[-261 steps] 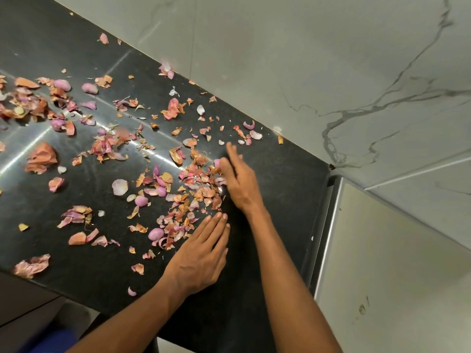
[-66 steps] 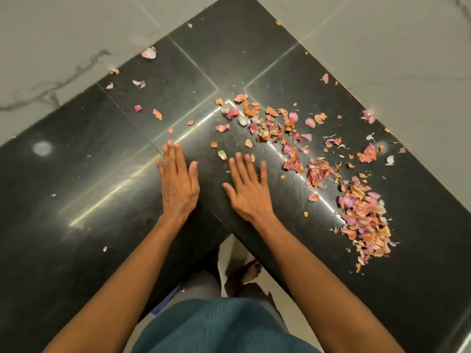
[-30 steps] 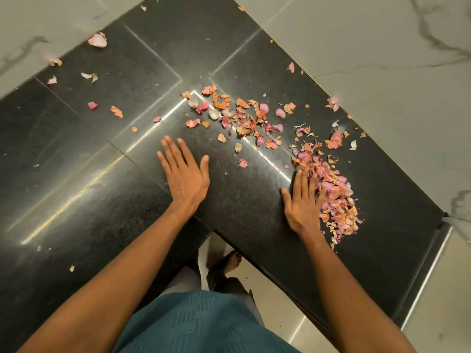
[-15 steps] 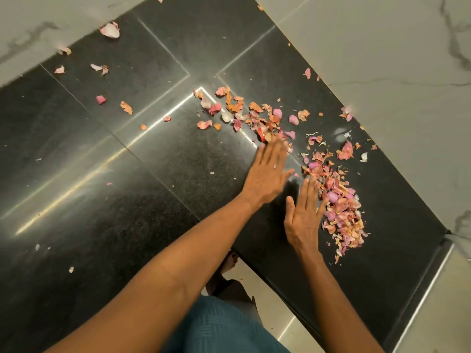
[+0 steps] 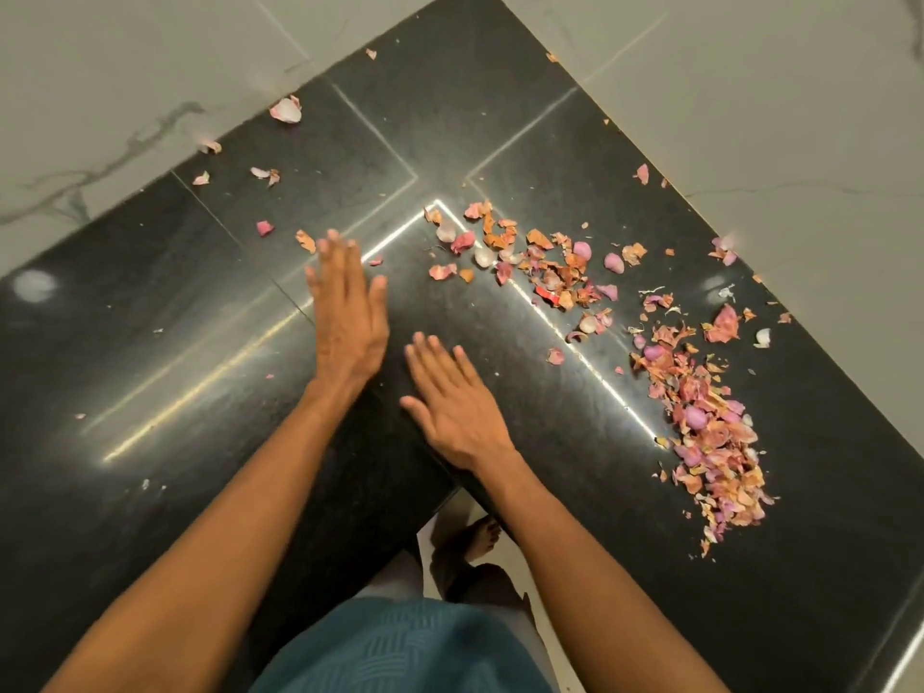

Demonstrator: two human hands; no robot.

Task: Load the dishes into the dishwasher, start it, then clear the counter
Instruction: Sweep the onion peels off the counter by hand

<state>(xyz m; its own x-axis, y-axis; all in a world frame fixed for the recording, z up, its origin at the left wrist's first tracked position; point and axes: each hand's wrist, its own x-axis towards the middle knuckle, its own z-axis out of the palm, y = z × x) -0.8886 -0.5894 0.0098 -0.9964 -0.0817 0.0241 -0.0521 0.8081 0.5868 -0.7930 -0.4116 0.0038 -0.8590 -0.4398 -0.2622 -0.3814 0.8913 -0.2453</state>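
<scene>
Pink and orange onion peels litter the black L-shaped counter (image 5: 150,352). A dense pile of peels (image 5: 710,432) lies on the right arm of the counter, and a looser band of peels (image 5: 545,265) sits near the inner corner. My left hand (image 5: 347,312) is flat with fingers straight over the counter, slightly blurred, just below a few stray peels (image 5: 305,241). My right hand (image 5: 450,397) lies flat and open beside it near the counter's inner edge. Neither hand holds anything.
Scattered single peels (image 5: 286,110) lie at the back left near the marble wall (image 5: 125,67). Marble wall tiles (image 5: 775,117) also run behind the right side. The counter's inner edge drops to the floor, where my foot (image 5: 482,537) shows.
Both hands have moved left, away from the pile on the right. My left hand has pulled back from the loose band of peels toward the strays on the left.
</scene>
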